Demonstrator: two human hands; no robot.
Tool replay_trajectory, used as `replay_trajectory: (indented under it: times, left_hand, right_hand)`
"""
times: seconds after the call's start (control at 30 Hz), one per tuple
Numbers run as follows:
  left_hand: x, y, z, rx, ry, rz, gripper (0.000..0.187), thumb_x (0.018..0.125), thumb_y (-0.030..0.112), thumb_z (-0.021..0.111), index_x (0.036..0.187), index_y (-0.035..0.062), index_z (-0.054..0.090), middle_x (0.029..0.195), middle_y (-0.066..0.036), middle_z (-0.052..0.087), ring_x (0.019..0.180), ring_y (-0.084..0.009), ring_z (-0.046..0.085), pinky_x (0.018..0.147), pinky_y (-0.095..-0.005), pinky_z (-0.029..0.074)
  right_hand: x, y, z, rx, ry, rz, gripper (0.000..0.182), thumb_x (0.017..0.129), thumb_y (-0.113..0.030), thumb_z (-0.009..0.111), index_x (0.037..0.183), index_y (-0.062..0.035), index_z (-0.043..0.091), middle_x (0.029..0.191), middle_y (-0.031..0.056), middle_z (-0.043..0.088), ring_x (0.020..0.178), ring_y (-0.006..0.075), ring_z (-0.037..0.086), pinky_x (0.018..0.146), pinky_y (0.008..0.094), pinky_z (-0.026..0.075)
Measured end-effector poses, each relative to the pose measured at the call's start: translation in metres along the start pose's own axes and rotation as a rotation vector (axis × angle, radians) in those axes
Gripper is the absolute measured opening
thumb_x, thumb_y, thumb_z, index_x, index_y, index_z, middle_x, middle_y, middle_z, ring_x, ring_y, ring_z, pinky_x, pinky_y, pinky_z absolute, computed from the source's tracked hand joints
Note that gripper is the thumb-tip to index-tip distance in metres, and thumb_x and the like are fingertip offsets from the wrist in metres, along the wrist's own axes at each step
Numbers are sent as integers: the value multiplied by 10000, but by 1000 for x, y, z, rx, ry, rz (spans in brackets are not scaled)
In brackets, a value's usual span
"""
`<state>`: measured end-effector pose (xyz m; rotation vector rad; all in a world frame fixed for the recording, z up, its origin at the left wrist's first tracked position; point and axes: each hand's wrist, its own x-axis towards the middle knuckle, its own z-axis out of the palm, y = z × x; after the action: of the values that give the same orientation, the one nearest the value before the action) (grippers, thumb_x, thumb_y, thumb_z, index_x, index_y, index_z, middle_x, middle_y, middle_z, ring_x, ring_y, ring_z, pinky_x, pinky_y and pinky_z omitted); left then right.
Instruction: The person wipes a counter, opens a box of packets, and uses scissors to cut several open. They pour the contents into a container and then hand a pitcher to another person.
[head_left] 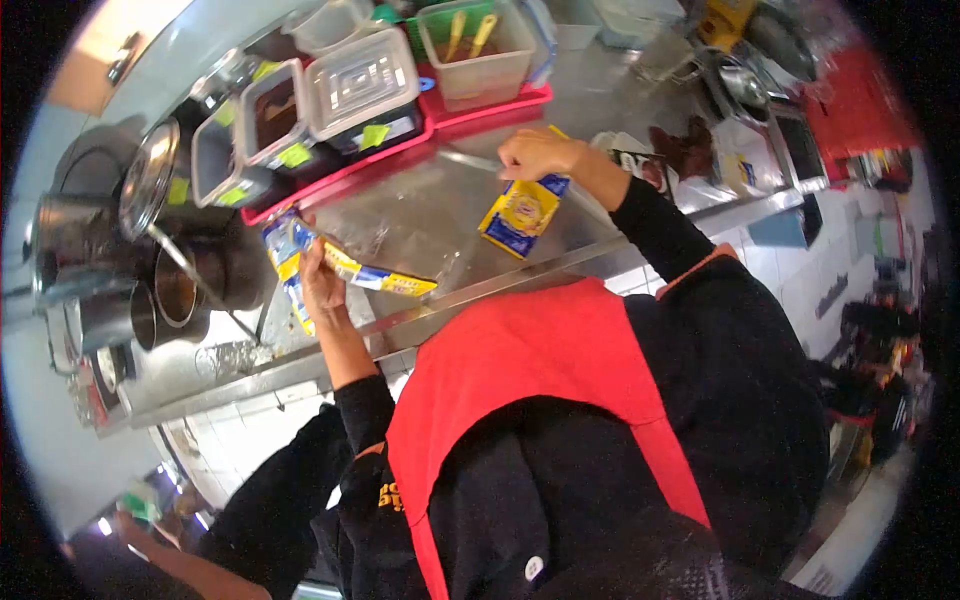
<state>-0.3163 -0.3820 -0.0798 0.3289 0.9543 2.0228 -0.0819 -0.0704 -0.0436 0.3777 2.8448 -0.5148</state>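
Observation:
My left hand is closed around several blue-and-yellow packets, which fan out to both sides of it above the steel counter. To the right, my right hand has its fingers pinched at the upper end of a single blue-and-yellow sachet. That sachet hangs down with its printed front toward me. A small yellow bit shows just above the right hand; I cannot make out whether it belongs to the sachet.
Lidded plastic tubs and a tub with yellow-handled utensils stand on a red tray at the back. Metal pots and a ladle are at left. Another person's arm shows at lower left.

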Motion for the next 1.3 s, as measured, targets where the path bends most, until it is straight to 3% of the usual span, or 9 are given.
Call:
replay_trajectory:
  times: [0.07, 0.17, 0.47, 0.73, 0.93, 0.97, 1.07, 1.23, 1.3]
  left_hand:
    - [4, 4, 2, 38, 0, -45, 515, 749, 94, 651, 1203, 16, 421, 851, -6, 547, 763, -109, 542, 703, -246, 459]
    - [-3, 14, 56, 89, 131, -25, 425, 754, 85, 651, 1130, 11, 468, 934, -21, 581, 807, -111, 567, 742, -250, 466]
    - [9, -10, 51, 49, 48, -251, 254, 829, 116, 548, 1052, -2, 523, 990, -88, 608, 897, -183, 596, 808, -325, 474]
    - [9, -19, 70, 14, -27, -231, 505, 879, 457, 405, 1189, 61, 453, 1086, -90, 570, 984, -221, 553, 856, -386, 429]
    - [14, -16, 72, -3, 16, -342, 392, 880, 368, 461, 1124, 65, 507, 1024, -73, 598, 908, -206, 585, 814, -366, 459]
    - [14, -16, 75, -6, 13, -315, 349, 878, 326, 475, 1093, 55, 524, 992, -67, 605, 889, -193, 589, 804, -355, 463]
    - [5, -6, 105, 53, 56, -103, 287, 881, 245, 484, 1073, 37, 533, 954, -58, 610, 882, -162, 580, 784, -308, 465]
    - [1, 0, 110, 86, 13, 8, 180, 854, 153, 532, 976, 36, 594, 923, -53, 618, 843, -133, 582, 731, -258, 465]
    - [0, 2, 112, 60, 23, 17, 163, 852, 148, 532, 943, 34, 606, 910, -52, 620, 812, -130, 586, 714, -255, 467]
  right_hand:
    - [-6, -6, -4, -93, -75, 133, 310, 678, -334, 675, 756, -40, 616, 810, 165, 596, 787, 320, 573, 690, 421, 456]
    - [-11, -7, 1, -251, 97, 137, 337, 671, -369, 674, 739, -42, 632, 804, 162, 610, 790, 306, 590, 699, 399, 466]
    - [-33, -1, -5, -74, -272, 284, 430, 536, -277, 782, 831, -2, 632, 866, 167, 619, 834, 323, 600, 717, 378, 492]
    - [-44, -7, 20, -114, 144, 173, 272, 567, -197, 705, 727, 3, 612, 758, 188, 605, 730, 352, 603, 632, 408, 500]
    - [-30, 13, 14, -123, -47, 115, 206, 551, -244, 645, 624, -52, 628, 586, 162, 576, 578, 312, 591, 530, 366, 480]
    - [-36, 12, 6, 81, -52, 105, 199, 556, -251, 654, 609, -61, 625, 559, 127, 576, 548, 292, 585, 502, 364, 467]
    - [-45, 22, 19, 76, -28, 111, 213, 564, -257, 676, 596, -60, 600, 583, 109, 584, 601, 272, 593, 566, 357, 470]
    - [-51, 4, 28, -33, 116, 17, 258, 562, -249, 695, 648, -35, 581, 657, 135, 596, 659, 283, 594, 616, 350, 465]
    - [-50, -3, 23, -81, 81, 6, 283, 587, -253, 691, 728, -25, 600, 742, 184, 602, 704, 374, 569, 649, 392, 465]
